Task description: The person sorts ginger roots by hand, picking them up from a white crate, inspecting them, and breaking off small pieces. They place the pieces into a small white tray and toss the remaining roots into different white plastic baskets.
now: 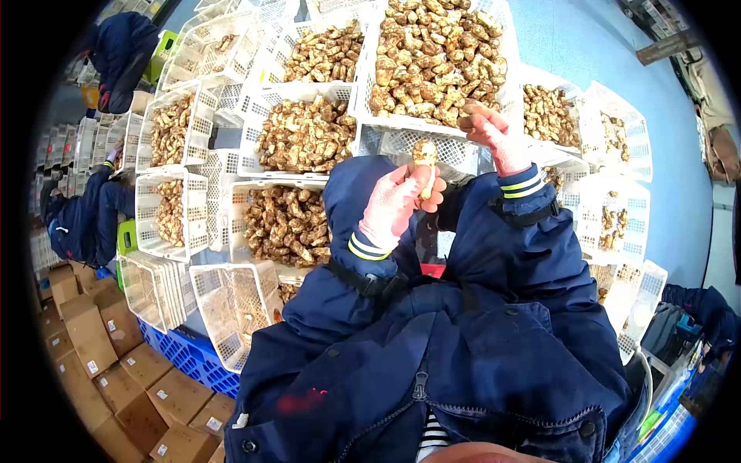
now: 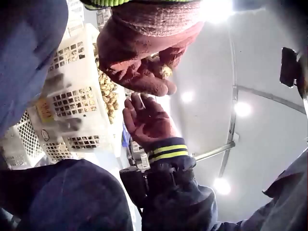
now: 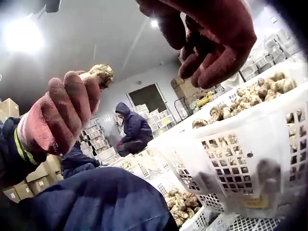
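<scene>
My left hand (image 1: 394,204) in a pink glove grips a pale brown mushroom (image 1: 424,158) upright, its cap sticking out above the fingers (image 3: 72,103); the cap shows as a mushroom (image 3: 99,73) in the right wrist view too. My right hand (image 1: 498,135), also gloved, is raised at the near rim of a big white basket (image 1: 401,123) heaped with mushrooms (image 1: 436,54). Its curled fingers (image 3: 211,43) pinch a small brown mushroom (image 1: 469,116). The two hands are close together, in front of my navy jacket.
Several white lattice baskets (image 1: 297,135) of mushrooms fill the space ahead and to the left. Empty baskets (image 1: 154,289) lean at lower left above a blue crate (image 1: 189,355) and cardboard boxes (image 1: 93,339). Other workers in navy (image 1: 85,216) sit at the left.
</scene>
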